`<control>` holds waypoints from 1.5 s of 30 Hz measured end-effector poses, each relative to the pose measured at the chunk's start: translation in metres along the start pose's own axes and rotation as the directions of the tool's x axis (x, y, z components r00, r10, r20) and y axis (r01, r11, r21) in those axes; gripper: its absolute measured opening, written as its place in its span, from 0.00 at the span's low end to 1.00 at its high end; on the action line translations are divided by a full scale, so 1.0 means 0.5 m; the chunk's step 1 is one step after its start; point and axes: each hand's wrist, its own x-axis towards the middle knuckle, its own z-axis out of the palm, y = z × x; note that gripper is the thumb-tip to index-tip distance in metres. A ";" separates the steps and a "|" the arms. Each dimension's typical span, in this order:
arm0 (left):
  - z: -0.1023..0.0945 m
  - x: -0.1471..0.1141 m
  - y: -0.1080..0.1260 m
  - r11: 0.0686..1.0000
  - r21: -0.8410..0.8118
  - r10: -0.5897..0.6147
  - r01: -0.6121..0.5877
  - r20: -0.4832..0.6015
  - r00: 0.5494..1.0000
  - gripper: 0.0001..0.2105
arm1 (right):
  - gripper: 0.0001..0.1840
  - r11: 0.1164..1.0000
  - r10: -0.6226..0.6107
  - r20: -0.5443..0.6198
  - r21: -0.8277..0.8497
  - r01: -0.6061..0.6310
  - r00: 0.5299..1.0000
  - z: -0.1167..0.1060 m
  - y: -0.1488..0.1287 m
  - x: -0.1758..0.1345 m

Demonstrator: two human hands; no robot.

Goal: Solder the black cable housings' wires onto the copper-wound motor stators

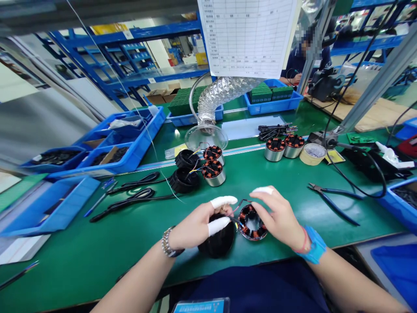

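My left hand, with white finger cots on thumb and index finger, is over a round black plastic housing. Its curled fingers close around thin coloured wires running from the housing to a motor stator with copper windings. At the stator's right side is my right hand, thumb and index finger apart, the index in a white cot. A dark wire loop rises between the hands. The right hand's other fingers are mostly hidden.
Behind stand two stators wired to black housings with coiled cables. Further right are two more stators, a tape roll and cutting pliers. Blue bins line the left; a silver exhaust duct hangs behind.
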 end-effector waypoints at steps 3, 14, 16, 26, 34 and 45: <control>-0.005 -0.007 -0.001 0.983 0.157 0.090 -0.094 0.037 0.995 0.10 | 0.10 0.998 -0.063 0.011 0.019 0.063 0.998 -0.007 -0.025 -0.037; 0.038 0.000 -0.004 0.896 0.440 0.112 -0.067 -0.076 0.991 0.06 | 0.11 0.970 -0.184 -0.129 -0.186 0.159 0.974 0.028 0.008 -0.073; 0.041 0.000 -0.003 0.892 0.447 0.113 -0.061 -0.091 0.989 0.07 | 0.12 0.957 -0.229 -0.144 -0.213 0.196 0.963 0.022 0.019 -0.071; 0.058 0.012 -0.007 0.878 0.477 0.132 -0.045 -0.150 0.980 0.10 | 0.10 0.955 -0.242 -0.122 -0.207 0.213 0.963 0.020 0.030 -0.069; 0.058 0.024 0.004 0.939 0.343 0.059 0.009 -0.185 0.981 0.08 | 0.08 0.992 -0.100 -0.106 -0.083 0.092 0.989 0.011 0.022 -0.064; 0.069 0.029 0.004 0.962 0.271 0.059 0.006 -0.230 0.971 0.08 | 0.07 0.994 -0.075 -0.070 -0.088 0.069 0.995 0.013 0.011 -0.050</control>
